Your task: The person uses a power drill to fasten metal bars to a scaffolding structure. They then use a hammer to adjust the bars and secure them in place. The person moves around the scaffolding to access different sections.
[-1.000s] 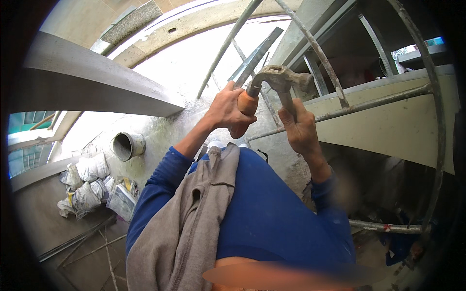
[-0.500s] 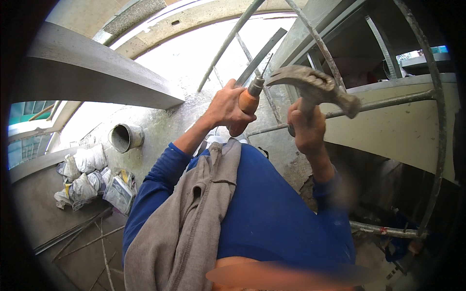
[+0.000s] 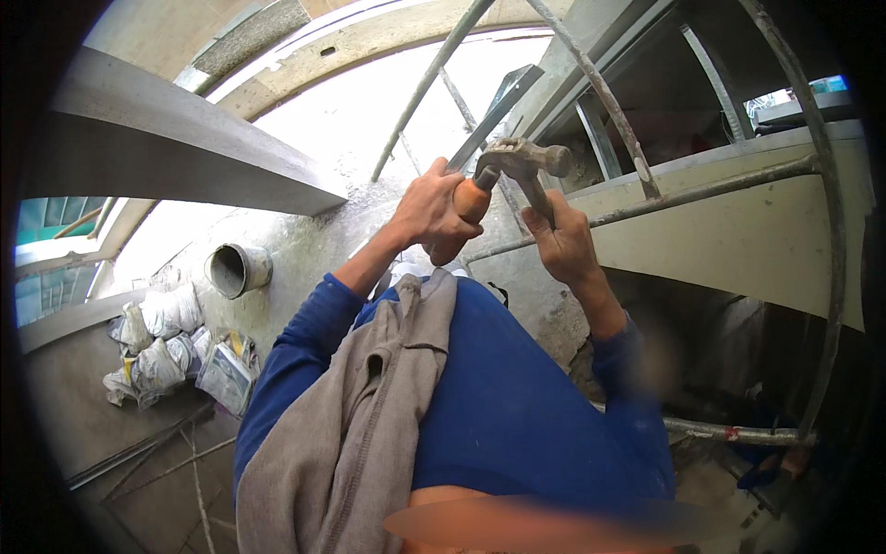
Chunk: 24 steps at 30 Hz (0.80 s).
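My left hand [image 3: 429,208] is closed around an orange power drill [image 3: 471,201], whose bit points up and away from me. A flat grey metal strip [image 3: 498,113] rises from the same hand, beside the drill. In my right hand [image 3: 568,242] is a claw hammer [image 3: 528,159], gripped by its handle with the thumb along it. The hammer's claw lies at the drill's chuck and hides most of it; whether they touch I cannot tell. A grey-brown cloth [image 3: 369,388] hangs over the front of my blue clothing.
Scaffold pipes [image 3: 720,192] cross ahead and to the right. A large grey beam [image 3: 198,129] juts in from the left. On the floor at left are a bucket [image 3: 238,270] lying tilted, whitish sacks [image 3: 171,342] and thin rods [image 3: 198,471]. A pale ledge [image 3: 729,222] runs at right.
My right hand has brought the hammer left and down, from above and right of the drill to its chuck. My left hand, with drill and strip, has barely moved.
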Tool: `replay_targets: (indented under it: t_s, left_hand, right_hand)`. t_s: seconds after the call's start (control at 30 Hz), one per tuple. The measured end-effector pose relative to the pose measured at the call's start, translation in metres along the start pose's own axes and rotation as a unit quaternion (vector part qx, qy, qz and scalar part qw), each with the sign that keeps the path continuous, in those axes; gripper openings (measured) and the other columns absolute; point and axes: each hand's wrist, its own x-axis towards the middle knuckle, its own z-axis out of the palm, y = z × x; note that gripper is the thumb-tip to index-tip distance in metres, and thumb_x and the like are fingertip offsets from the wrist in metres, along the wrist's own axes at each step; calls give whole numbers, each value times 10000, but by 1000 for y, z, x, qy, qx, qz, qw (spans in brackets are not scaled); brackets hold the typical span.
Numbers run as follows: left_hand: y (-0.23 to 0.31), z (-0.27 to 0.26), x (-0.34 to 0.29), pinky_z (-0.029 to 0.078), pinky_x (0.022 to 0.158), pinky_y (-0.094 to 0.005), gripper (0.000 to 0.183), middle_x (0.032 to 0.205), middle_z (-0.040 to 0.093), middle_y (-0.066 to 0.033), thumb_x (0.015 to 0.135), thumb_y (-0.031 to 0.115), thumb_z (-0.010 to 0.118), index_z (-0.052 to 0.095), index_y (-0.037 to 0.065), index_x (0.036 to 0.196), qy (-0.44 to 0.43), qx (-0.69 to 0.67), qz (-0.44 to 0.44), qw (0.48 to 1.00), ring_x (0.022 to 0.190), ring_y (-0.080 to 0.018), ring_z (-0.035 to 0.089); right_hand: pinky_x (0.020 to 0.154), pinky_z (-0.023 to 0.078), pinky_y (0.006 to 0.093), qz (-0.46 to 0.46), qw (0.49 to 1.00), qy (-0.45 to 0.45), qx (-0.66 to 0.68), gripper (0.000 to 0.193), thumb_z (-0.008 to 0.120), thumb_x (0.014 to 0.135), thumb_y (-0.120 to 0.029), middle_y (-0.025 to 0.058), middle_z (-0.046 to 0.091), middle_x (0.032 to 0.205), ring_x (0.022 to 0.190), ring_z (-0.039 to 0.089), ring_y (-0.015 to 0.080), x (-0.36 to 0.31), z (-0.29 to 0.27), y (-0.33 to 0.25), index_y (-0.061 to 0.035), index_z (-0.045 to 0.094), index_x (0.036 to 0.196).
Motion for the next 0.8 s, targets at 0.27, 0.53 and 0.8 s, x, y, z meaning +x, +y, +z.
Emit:
replay_targets:
  t_s: [0.27, 0.53, 0.8]
  left_hand:
    - [-5, 11, -1, 531, 809, -491, 731, 1073, 541, -175, 579, 438, 963, 728, 2, 1116, 15, 12, 8, 1000, 941, -375, 625]
    - [-5, 22, -3, 547, 893, -522, 777, 1135, 583, -241, 546, 416, 986, 738, -29, 1133, 6, -16, 9, 1000, 1016, -429, 637]
    - [6, 23, -9, 506, 783, -491, 623, 994, 519, -171, 578, 381, 981, 690, -7, 970, 3, -16, -17, 1000, 894, -370, 597]
  right_hand:
    - [603, 498, 451, -15, 1000, -15, -7, 149, 684, 1029, -171, 187, 645, 763, 647, 660, 340, -11, 2, 17, -37, 627, 1059]
    - [623, 475, 325, -62, 981, 172, 68, 166, 715, 1030, -173, 63, 615, 751, 678, 571, 126, -17, -9, 13, -19, 655, 1051]
    - [717, 507, 307, -1, 919, 388, 74, 279, 693, 1045, -243, 56, 675, 880, 812, 608, 112, -1, -97, 5, 7, 700, 1168]
